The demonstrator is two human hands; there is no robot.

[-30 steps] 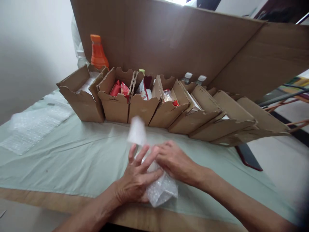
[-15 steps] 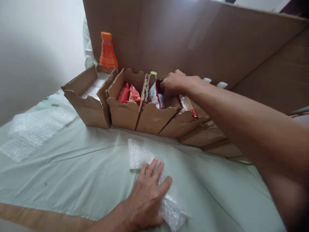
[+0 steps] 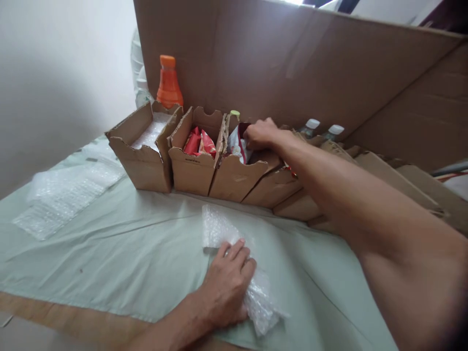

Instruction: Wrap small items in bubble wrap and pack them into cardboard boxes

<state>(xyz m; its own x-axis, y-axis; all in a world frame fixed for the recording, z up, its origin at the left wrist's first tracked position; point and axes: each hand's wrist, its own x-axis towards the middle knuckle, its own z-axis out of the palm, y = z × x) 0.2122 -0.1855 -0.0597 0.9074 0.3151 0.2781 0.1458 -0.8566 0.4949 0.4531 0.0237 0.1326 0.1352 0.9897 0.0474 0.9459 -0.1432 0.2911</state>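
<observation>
A piece of bubble wrap (image 3: 219,229) lies on the green cloth, and my left hand (image 3: 232,280) presses down on it with the fingers curled together over its middle. Whether anything is inside the wrap is hidden. My right hand (image 3: 261,134) reaches into the third cardboard box (image 3: 236,180) from the left. Its fingers are closed at the edge of a white and dark red packet (image 3: 235,146), which stands upright in that box; the fingertips are partly hidden.
The leftmost box (image 3: 146,165) holds bubble wrap, and the second box (image 3: 192,173) holds red packets (image 3: 199,142). An orange bottle (image 3: 169,85) and clear bottles (image 3: 312,126) stand behind. More bubble wrap sheets (image 3: 68,195) lie at left. A tall cardboard panel (image 3: 256,58) rises at the back.
My left hand's fingers have drawn together over the bubble wrap. My right hand stays at the packet, its fingers slightly shifted. The view has moved a little.
</observation>
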